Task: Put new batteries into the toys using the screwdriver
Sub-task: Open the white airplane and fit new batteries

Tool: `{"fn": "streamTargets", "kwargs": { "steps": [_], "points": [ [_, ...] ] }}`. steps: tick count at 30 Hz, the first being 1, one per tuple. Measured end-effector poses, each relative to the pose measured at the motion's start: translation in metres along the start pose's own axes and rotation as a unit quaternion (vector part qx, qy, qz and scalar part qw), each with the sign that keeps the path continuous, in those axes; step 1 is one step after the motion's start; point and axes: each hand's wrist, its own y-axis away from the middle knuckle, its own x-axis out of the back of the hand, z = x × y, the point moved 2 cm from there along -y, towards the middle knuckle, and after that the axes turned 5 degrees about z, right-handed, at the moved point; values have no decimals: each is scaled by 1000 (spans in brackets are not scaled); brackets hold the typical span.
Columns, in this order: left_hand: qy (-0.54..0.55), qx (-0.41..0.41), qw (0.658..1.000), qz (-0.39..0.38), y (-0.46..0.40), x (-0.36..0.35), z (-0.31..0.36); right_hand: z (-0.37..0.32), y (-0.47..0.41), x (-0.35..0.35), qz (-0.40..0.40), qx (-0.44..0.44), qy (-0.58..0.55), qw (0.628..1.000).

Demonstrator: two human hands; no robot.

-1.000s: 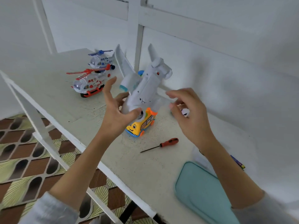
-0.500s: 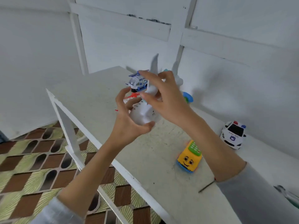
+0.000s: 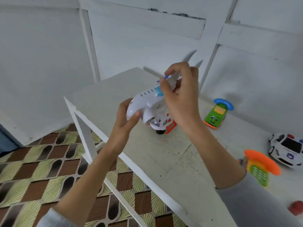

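1. My left hand point(image 3: 126, 118) grips the nose of the white toy airplane point(image 3: 147, 102), thumb on the near side, fingers curled round the far side.
2. My right hand point(image 3: 182, 95) holds the same plane further back, fingers curled over the fuselage by the wing root. Both hands grasp it and it is lifted clear of the table point(image 3: 164, 161).
3. The plane lies roughly level, nose toward the near left, tail fins pointing to the far right. One wing sticks out to the far left past my right fingers.
4. Just beyond and beneath the plane, on the table, stands a white toy with red trim point(image 3: 164, 126), partly hidden by it (likely a helicopter, but I cannot tell).
5. To the right: a green toy phone car point(image 3: 214, 117) with a blue handset. Nearer and further right, an orange toy phone point(image 3: 260, 167), partly behind my right sleeve, and a white police car point(image 3: 287, 149) at the frame edge.
6. No screwdriver and no batteries are in view. A red blur sits at the near right corner, which I cannot identify.
7. Step in hand, as I judge it: handling the plane to find its battery hatch. No cover shows from this angle.
8. Next move calls for rolling the belly up, setting it steady, then fetching the screwdriver.
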Motion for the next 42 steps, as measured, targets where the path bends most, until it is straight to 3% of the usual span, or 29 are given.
{"fn": "streamTargets", "kwargs": {
  "steps": [8, 20, 34, 42],
  "points": [
    [42, -3, 997, -71, -31, 23, -9, -15, -14, -33, 37, 29, 43, 998],
    [77, -15, 992, -99, -113, 49, -23, 17, -55, -84, 77, 28, 47, 996],
    [119, 68, 960, -243, -213, 117, -65, 60, -92, -184, 100, -83, -23, 991],
    [63, 31, 969, -237, -265, 175, -97, 94, -90, -257, 130, -145, -90, 977]
  ]
}}
